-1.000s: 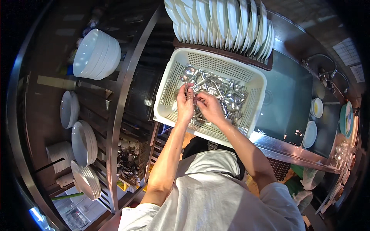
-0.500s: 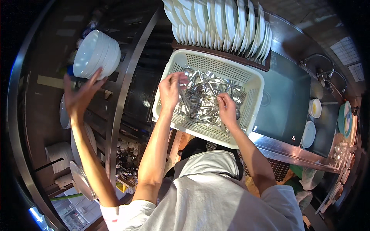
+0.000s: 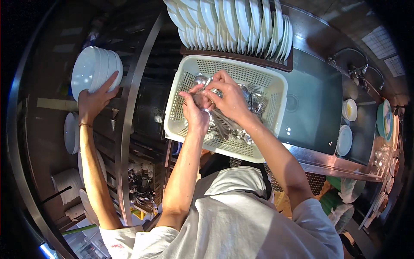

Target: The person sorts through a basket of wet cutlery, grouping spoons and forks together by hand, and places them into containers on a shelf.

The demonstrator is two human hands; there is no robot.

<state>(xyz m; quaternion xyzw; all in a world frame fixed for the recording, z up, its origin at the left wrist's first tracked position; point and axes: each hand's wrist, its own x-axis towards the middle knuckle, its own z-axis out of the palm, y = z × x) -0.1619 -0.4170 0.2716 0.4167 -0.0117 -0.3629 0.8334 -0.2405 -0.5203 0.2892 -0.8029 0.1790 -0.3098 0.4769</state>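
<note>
A white perforated plastic basket (image 3: 276, 125) holds a jumble of metal cutlery (image 3: 224, 127), mostly forks and spoons. Over it, my two hands meet. My left hand (image 3: 197, 110) is turned palm up with curled fingers and the thumb standing out; whatever lies in it is mostly hidden. My right hand (image 3: 230, 97) reaches across from the right, its fingertips pinched on a shiny piece of cutlery (image 3: 207, 83) just above the left palm. Which kind of piece it is cannot be made out.
Behind the basket, white plates (image 3: 228, 26) stand upright in a brown rack (image 3: 241, 59). A water-filled sink (image 3: 315, 103) lies to the right, with a tap (image 3: 358, 71) beyond. At left, a co-worker's hand (image 3: 95, 101) touches stacked white bowls (image 3: 88, 71) near a metal shelf post (image 3: 138, 82).
My hands have come together; the right moved up and left to the left hand and now pinches a piece of cutlery. The co-worker's hand has reached the bowls. The view has shifted slightly.
</note>
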